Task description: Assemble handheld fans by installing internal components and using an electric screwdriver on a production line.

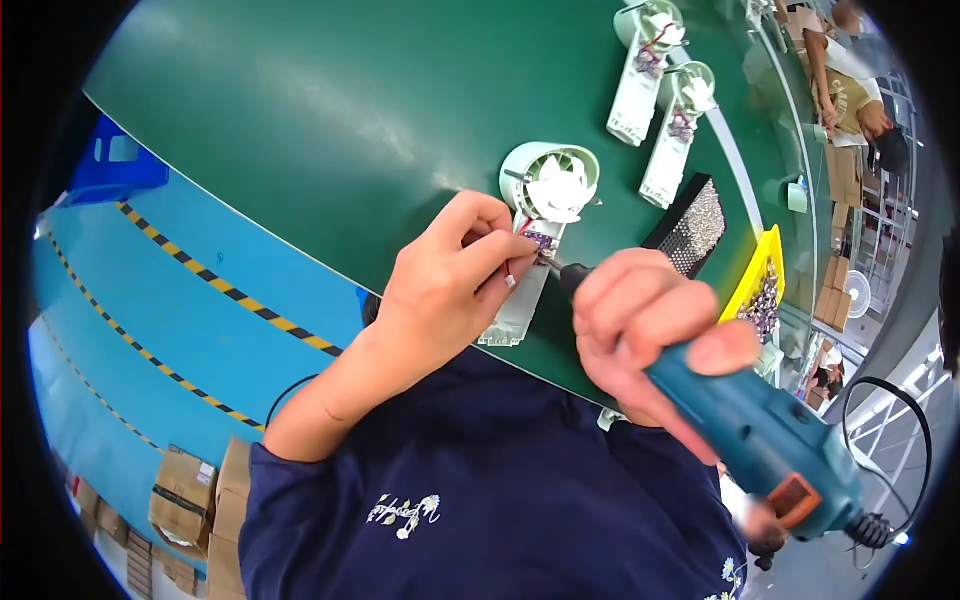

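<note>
A pale green handheld fan body (512, 312) lies on the green table in front of me, its round head with white blades (560, 188) pointing away. On its handle sits a small purple circuit board (541, 243). The fingertips of my left hand (450, 265) are pinched together at the board's left edge. A thin wire with a white connector (510, 281) hangs out below those fingers. My right hand (650, 315) is wrapped round a teal electric screwdriver (755, 425), tilted so that its bit meets the board beside my left fingertips. My left fingers partly hide the board.
Two similar fan bodies (635, 90) (668, 160) lie at the far right. Nearer are a black tray of small screws (705, 225) and a yellow bin of purple boards (763, 300). A cord (925, 440) trails from the screwdriver. Another person (850, 95) works beyond, at right.
</note>
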The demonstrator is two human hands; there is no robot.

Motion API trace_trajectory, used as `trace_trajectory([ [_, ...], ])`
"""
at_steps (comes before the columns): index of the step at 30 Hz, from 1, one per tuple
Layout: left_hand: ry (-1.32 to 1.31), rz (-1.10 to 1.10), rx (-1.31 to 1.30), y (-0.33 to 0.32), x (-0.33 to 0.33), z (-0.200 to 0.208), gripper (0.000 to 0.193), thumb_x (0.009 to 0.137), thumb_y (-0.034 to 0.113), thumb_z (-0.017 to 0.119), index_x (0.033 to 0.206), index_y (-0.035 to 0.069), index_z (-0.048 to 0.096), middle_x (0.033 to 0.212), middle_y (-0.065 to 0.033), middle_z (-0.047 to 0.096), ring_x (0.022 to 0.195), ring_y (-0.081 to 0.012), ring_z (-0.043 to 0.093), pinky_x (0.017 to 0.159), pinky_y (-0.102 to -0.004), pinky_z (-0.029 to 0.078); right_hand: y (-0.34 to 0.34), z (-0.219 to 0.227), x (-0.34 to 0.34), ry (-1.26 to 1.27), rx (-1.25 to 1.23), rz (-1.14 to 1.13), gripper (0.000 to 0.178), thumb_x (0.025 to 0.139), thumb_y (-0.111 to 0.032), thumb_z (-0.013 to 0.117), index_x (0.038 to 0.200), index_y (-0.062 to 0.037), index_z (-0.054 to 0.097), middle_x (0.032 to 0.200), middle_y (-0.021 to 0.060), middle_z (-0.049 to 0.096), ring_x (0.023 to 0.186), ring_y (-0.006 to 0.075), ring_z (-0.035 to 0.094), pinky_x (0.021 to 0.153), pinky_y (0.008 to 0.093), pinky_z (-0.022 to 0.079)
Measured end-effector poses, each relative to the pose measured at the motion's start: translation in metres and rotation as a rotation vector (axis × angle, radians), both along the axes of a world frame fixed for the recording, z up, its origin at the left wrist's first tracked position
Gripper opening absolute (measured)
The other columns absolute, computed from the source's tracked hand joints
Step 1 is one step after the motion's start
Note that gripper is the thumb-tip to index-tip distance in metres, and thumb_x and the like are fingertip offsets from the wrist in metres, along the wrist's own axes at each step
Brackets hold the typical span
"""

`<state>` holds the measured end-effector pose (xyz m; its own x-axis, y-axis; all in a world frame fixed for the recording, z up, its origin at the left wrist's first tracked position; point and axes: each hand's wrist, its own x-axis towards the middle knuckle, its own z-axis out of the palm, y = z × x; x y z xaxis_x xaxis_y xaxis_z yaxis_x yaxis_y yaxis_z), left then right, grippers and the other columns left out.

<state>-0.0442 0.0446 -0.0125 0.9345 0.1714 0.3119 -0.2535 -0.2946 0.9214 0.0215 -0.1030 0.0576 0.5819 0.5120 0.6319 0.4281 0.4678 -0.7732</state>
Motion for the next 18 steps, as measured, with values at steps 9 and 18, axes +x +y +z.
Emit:
trace_trajectory([
  [9,0.03,-0.004,0.024,0.001,0.001,0.008,0.014,0.082,-0.004,0.075,0.093,0.0,0.069,0.104,-0.0084,0.055,0.079,-0.0187,0.064,0.065,-0.0321,0.052,-0.115,0.044,0.03,0.703,-0.007,-0.801,0.057,0.104,-0.056,0.045,0.127,-0.0041,0.049,0.087,0.0044,0.053,0.066,0.0135,0.05,0.058,0.0304,0.046],
  [18,0.23,0.025,-0.037,-0.006,0.005,0.025,0.013,0.083,-0.006,0.075,0.094,-0.001,0.071,0.111,-0.0091,0.054,0.087,-0.0179,0.066,0.072,-0.0281,0.055,-0.228,-0.036,-0.023,0.34,-1.307,-1.415,0.053,0.099,-0.034,0.065,0.13,0.0075,0.056,0.102,0.0142,0.068,0.083,0.023,0.066,0.079,0.0325,0.053],
])
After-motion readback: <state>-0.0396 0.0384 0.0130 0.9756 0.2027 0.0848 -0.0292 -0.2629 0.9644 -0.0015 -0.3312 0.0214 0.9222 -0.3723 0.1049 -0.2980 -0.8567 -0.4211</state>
